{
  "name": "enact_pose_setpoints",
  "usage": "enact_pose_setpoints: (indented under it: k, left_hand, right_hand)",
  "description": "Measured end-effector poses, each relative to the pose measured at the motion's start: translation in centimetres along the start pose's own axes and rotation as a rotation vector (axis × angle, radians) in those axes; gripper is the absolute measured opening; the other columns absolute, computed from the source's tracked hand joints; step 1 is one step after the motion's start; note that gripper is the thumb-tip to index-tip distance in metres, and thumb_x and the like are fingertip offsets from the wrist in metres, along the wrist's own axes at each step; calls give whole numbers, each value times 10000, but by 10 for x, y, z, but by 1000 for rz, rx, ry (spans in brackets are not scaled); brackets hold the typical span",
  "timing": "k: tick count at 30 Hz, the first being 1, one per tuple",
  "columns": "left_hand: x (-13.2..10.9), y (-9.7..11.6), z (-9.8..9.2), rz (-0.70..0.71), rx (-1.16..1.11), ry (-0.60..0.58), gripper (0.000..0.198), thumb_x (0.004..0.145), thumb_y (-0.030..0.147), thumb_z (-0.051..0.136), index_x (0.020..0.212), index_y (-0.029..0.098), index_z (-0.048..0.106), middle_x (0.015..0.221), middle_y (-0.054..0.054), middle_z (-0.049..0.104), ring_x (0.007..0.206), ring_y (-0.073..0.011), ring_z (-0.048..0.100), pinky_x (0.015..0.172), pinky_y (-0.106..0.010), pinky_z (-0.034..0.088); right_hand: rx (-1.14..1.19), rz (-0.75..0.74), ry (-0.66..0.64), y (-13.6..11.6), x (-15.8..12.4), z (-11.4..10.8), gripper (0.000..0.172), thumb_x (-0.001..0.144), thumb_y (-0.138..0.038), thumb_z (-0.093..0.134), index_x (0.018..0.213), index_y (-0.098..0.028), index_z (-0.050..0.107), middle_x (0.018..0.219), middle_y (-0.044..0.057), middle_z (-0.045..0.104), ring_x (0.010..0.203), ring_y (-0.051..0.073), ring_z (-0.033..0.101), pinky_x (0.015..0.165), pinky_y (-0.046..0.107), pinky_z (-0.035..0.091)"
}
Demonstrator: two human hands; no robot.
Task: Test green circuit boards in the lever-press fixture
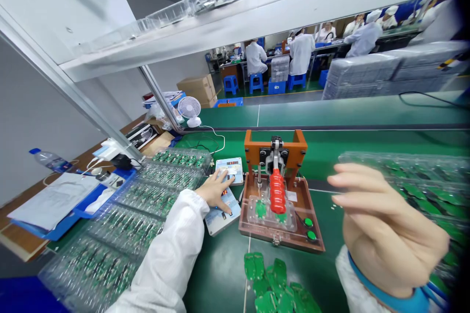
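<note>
My left hand (216, 190) lies with fingers spread on a small white-and-blue box with a red digital display (223, 212). A second such box (235, 168) sits just behind it, near my fingertips. To the right stands a test fixture (245, 220) with a wooden base, an orange frame and a red-handled toggle clamp (277, 190). Green circuit boards (261, 209) lie under its clear plate. My right hand (392, 225), wearing a blue wrist strap (389, 286), is raised right of the fixture, fingers loosely bent and apart, with nothing visible in them. Its thumb is hard to make out.
Loose green boards (275, 286) lie in front of the fixture. Clear trays of boards stand at left (128, 215) and right (407, 159), the latter partly behind my right hand. A white fan (190, 110) stands at the back. A shelf (205, 24) crosses overhead.
</note>
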State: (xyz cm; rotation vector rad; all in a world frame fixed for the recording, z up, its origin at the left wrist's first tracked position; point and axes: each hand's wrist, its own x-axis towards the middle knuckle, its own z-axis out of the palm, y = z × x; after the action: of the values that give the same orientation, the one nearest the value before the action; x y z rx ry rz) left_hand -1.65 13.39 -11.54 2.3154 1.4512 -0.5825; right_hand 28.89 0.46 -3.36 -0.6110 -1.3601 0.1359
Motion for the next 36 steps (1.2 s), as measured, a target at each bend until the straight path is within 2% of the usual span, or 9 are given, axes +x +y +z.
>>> enact_pose_setpoints:
  k: [4, 11, 18, 22, 36]
  left_hand:
    - [-6, -3, 0, 14, -37, 22, 1326, 600, 749, 819, 1632, 236, 163, 1683, -145, -50, 1534, -434, -98, 1235, -603, 133]
    - [-15, -13, 3, -31, -41, 7, 1360, 571, 695, 867, 1634, 228, 158, 1680, -140, -77, 1534, -436, -91, 1249, -564, 131]
    - [-13, -14, 3, -25, -51, -8, 1418, 542, 757, 844, 1637, 213, 126, 1676, -150, -88, 1524, -460, -105, 1234, -613, 139]
    - [-13, -12, 1, -36, -38, -12, 1411, 537, 745, 856, 1634, 204, 151, 1679, -160, -70, 1527, -457, -92, 1244, -586, 129]
    - [-9, -7, 2, -26, 17, 12, 1359, 529, 727, 851, 1620, 218, 220, 1683, -165, 8, 1523, -495, -27, 1216, -617, 190]
  right_hand:
    - [10, -37, 60, 3, 0, 7, 205, 924, -102, 600, 879, -217, 763, 967, 48, 725, 1015, 314, 667, 951, 555, 515]
    - [-29, -12, 69, 3, 1, 7, 202, 918, -116, 614, 832, -228, 759, 944, 39, 727, 1010, 323, 680, 941, 558, 533]
    - [-26, -14, 44, 2, 4, 7, 233, 894, -61, 609, 852, -231, 763, 955, 29, 732, 1009, 310, 671, 886, 502, 533]
    - [-31, -26, 33, 3, 4, 5, 243, 897, -48, 599, 856, -223, 763, 956, 31, 733, 992, 300, 673, 874, 488, 531]
    - [-40, -11, -11, 4, 4, 5, 259, 905, -34, 591, 869, -224, 763, 983, 18, 734, 1020, 284, 668, 916, 481, 526]
